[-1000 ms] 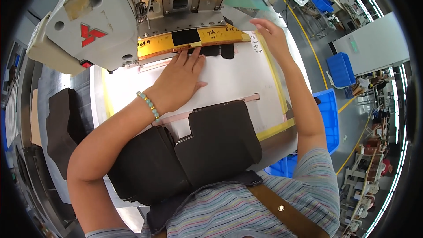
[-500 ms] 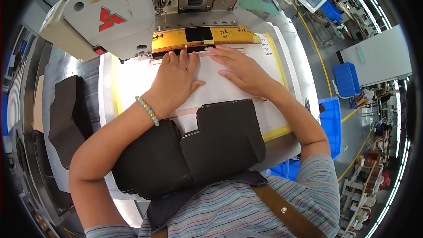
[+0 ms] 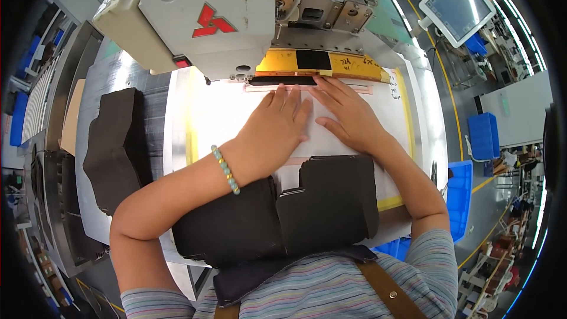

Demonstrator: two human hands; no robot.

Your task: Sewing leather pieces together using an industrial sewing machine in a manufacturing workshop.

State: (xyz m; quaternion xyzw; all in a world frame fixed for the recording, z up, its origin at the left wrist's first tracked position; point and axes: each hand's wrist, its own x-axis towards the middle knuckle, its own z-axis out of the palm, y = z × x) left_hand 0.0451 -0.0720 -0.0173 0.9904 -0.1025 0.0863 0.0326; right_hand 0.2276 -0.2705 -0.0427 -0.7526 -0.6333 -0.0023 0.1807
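My left hand (image 3: pixel 273 130), with a beaded bracelet (image 3: pixel 225 169) at its wrist, lies palm down with fingers stretched out on a white sheet (image 3: pixel 221 121). Its fingertips rest at a pink strip (image 3: pixel 348 88) just below a black piece (image 3: pixel 280 81). That dark piece shows under the front edge of a yellow clamp bar (image 3: pixel 342 66) on a sewing machine (image 3: pixel 207 29). To the right, my right hand (image 3: pixel 351 121) also lies flat with fingers spread, its fingertips by the right end of the black piece. Neither hand grasps anything.
Two stacks of black cut pieces, a left stack (image 3: pixel 227 224) and a right stack (image 3: pixel 331 201), lie between my forearms. Another black stack (image 3: pixel 115 147) stands on the metal table at left. A screen (image 3: pixel 458 6) and blue bins (image 3: pixel 483 136) are at right.
The whole view has shifted, so everything appears further right and lower. My left fingertips have drawn back slightly from the yellow bar, and more of the black piece shows. My right hand stays flat.
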